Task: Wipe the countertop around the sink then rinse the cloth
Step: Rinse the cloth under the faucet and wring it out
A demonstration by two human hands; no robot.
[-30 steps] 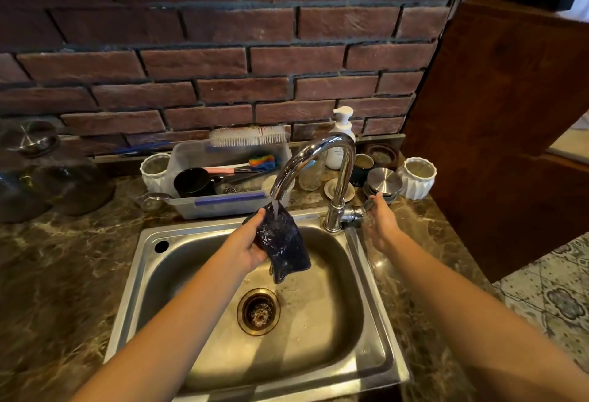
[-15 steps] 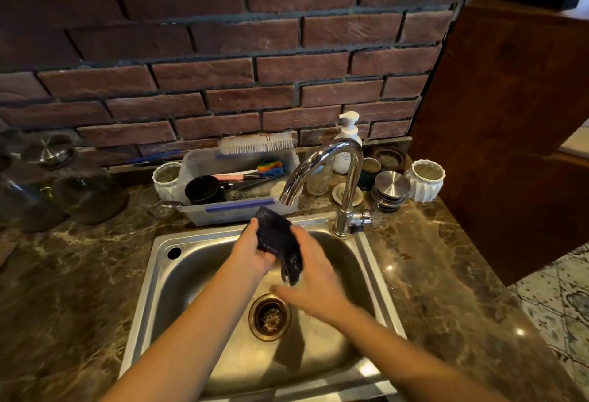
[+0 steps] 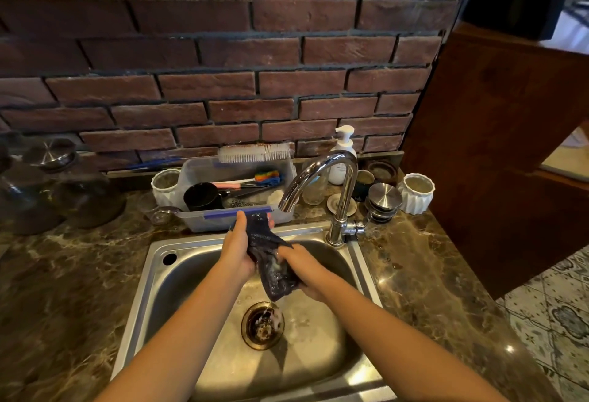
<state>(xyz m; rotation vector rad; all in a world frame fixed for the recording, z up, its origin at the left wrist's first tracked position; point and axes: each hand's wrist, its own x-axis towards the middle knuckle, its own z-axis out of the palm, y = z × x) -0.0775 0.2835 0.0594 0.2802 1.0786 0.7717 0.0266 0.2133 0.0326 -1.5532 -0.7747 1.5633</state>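
You are at the rinse step: the dark cloth (image 3: 271, 261) hangs over the sink (image 3: 153, 274) below the faucet (image 3: 322, 175), water running off it toward the drain (image 3: 262, 325). Your left hand (image 3: 237, 252) has its grip clamped on the cloth's top, your right hand (image 3: 306, 269) squeezes its lower half. Next, I judge, wring it and shut the tap.

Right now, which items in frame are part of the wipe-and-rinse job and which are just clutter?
In the job:
- dark cloth, held by left hand and right hand
- faucet, water running off the cloth
- sink, drain
- countertop

Lying about:
- plastic tub with scrub brush
- soap dispenser
- white ribbed cups
- glass jars
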